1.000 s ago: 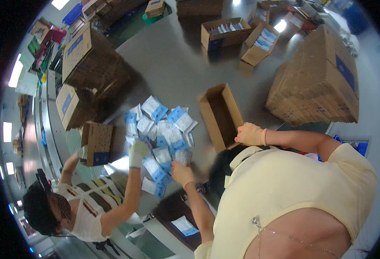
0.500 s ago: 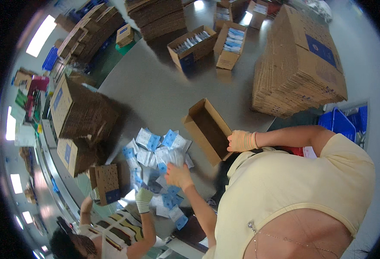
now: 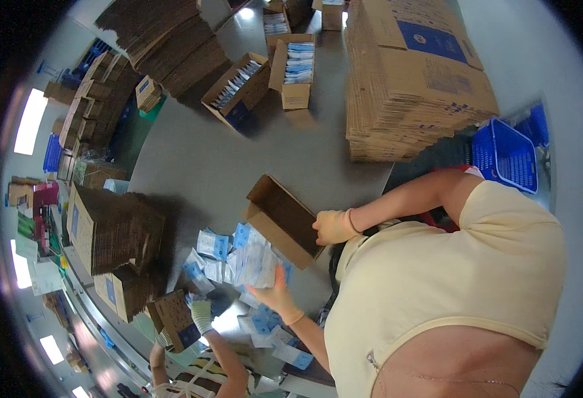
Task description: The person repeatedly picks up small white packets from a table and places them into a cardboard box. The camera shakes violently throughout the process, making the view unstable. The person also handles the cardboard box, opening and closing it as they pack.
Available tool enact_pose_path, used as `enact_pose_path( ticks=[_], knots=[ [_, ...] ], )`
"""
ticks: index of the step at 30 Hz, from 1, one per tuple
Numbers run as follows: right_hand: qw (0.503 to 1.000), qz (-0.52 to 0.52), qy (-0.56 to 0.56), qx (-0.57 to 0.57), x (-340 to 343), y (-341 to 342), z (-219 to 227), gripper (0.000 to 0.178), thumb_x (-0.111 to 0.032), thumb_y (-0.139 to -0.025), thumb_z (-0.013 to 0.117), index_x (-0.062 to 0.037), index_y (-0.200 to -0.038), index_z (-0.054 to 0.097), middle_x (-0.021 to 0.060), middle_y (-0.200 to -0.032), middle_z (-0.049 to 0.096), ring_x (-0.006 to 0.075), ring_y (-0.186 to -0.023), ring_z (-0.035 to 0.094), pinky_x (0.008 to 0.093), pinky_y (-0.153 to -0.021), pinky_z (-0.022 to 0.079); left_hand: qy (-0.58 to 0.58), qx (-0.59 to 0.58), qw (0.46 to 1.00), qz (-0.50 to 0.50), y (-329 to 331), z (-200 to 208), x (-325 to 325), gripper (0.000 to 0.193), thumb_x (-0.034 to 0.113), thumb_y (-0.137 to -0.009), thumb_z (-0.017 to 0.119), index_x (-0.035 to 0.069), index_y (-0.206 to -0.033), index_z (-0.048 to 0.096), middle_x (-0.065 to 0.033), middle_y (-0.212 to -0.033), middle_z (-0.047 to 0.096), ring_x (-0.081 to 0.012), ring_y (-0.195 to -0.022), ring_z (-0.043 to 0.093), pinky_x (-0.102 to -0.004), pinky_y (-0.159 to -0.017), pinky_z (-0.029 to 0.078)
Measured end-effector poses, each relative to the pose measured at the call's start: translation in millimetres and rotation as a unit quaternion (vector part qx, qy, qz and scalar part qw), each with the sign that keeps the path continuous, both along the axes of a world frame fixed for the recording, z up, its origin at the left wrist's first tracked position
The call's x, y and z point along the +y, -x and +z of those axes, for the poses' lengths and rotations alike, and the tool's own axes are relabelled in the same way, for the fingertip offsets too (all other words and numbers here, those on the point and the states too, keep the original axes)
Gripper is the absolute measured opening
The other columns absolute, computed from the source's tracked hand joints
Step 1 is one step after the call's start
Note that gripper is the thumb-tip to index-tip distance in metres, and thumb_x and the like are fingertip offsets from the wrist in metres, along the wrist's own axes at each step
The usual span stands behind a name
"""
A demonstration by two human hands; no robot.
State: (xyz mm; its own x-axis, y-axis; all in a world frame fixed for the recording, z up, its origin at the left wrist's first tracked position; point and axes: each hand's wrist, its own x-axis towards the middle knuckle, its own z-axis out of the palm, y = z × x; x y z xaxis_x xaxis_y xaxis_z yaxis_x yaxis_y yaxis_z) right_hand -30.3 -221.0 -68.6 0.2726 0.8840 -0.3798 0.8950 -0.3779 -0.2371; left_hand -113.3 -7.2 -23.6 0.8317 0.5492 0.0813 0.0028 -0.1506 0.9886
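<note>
A bunch of white-and-blue packets (image 3: 257, 264) is gripped in my left hand (image 3: 277, 296), which wears a pale glove. It is just above a loose pile of similar packets (image 3: 213, 244) on the metal table. To the right of the bunch stands an open cardboard box (image 3: 283, 229), tilted in view; the part of its inside that shows holds nothing. My right hand (image 3: 334, 227), also gloved, is closed on the box's near right rim; the fingertips are partly hidden.
A co-worker's striped-gloved hand (image 3: 201, 316) reaches to another small carton (image 3: 173, 321) at lower left. Flattened cartons (image 3: 414, 86) are stacked at right, with more stacks (image 3: 116, 225) at left. Packet-filled boxes (image 3: 298, 69) stand farther back. A blue basket (image 3: 503, 156) is at far right.
My left hand has picked up a bunch of packets from the pile, now nearer the box. My right hand stays at the rim. The co-worker's hand has moved to their carton. The view has shifted.
</note>
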Motion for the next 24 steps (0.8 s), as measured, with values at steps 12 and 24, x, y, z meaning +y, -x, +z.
enact_pose_path(
  ticks=[12,24],
  knots=[
    [0.951,-0.264,-0.057,0.148,24.9,11.4,-15.3,0.024,-0.025,-0.074,0.059,-0.0039,-0.080,0.069,0.0170,-0.081,0.068,0.0346,-0.074,0.066,0.0423,-0.067,0.052,-0.266,0.092,0.943,-0.180,-56.2,-126.6,-19.5,0.066,0.030,-0.051,0.086,0.010,-0.108,0.060,-0.0076,-0.103,0.062,-0.0306,-0.101,0.055,-0.0430,-0.088,0.037],
    [0.992,-0.036,0.050,0.109,21.1,1.5,2.9,0.027,-0.029,-0.082,0.059,-0.0068,-0.094,0.069,0.0139,-0.091,0.069,0.0311,-0.085,0.067,0.0431,-0.072,0.053,-0.213,0.120,0.900,-0.360,-103.4,-39.5,-3.5,0.048,0.014,-0.084,0.058,-0.001,-0.129,0.049,-0.0242,-0.101,0.066,-0.0349,-0.095,0.064,-0.0379,-0.083,0.050]
  ],
)
